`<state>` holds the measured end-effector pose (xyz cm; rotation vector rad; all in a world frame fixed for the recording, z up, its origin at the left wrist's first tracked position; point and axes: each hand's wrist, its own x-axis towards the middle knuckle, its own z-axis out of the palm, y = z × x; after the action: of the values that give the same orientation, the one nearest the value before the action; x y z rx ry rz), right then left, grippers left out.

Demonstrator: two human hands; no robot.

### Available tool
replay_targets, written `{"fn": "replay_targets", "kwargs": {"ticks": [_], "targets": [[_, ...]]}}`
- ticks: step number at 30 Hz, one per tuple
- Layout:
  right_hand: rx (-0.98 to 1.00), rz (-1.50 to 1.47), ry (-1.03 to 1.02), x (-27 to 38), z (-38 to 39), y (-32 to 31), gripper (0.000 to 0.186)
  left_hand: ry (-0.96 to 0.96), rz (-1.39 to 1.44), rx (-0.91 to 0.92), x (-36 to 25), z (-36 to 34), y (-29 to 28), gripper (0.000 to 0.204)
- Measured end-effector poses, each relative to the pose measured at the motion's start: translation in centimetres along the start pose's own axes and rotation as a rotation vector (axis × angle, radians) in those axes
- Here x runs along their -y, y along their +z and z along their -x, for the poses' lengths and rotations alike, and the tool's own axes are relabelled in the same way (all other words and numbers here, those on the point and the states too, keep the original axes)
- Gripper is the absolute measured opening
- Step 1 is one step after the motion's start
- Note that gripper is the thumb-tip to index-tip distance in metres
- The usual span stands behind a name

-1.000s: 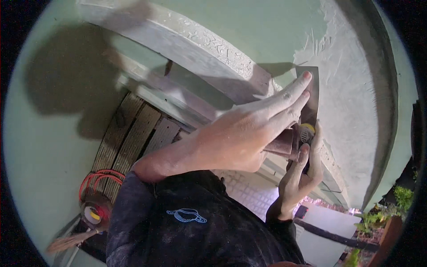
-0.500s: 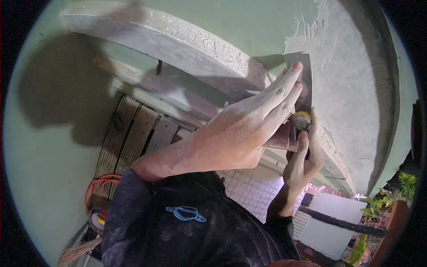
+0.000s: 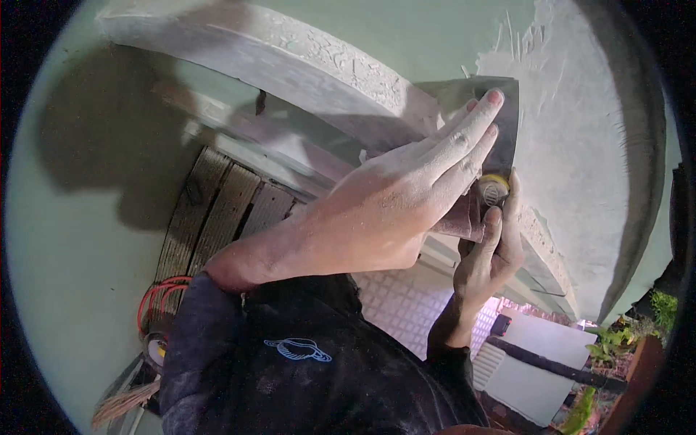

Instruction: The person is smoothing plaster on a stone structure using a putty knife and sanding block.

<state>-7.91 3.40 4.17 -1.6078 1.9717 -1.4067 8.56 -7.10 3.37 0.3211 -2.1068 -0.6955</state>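
A putty knife [image 3: 505,145] is pinched in the right hand [image 3: 495,252]. Its blade is overlaid — likely for steadying — by the left hand [image 3: 391,206], fingers outstretched.

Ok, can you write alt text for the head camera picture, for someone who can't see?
A dusty left hand lies over a flat grey blade; the right hand grips a yellow-edged round part below. Around them are a curved whitish ledge and pale green wall.

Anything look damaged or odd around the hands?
Yes: the pale curved ledge beyond the left hand has crack-like marks along its upper face, unlike its smoother lower side. Whether that is damage or texture, I cannot tell.
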Motion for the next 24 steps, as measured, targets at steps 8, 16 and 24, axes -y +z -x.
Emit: {"fn": "replay_targets", "kwargs": {"ticks": [8,16,24], "targets": [[0.002,0.02,0.001,0.7,-0.5,0.1,0.046,-0.022,-0.086,-0.034,-0.3,-0.2,-0.3,0.073],[-0.041,-0.022,0.029,1.5,0.0,1.2,0.046,-0.026,-0.148,0.037,-0.4,-0.1,-1.4,0.07],[-0.052,-0.232,0.074,1.9,0.2,2.7,0.048,-0.006,-0.089,0.018,0.5,-0.1,-1.4,0.065]]}}
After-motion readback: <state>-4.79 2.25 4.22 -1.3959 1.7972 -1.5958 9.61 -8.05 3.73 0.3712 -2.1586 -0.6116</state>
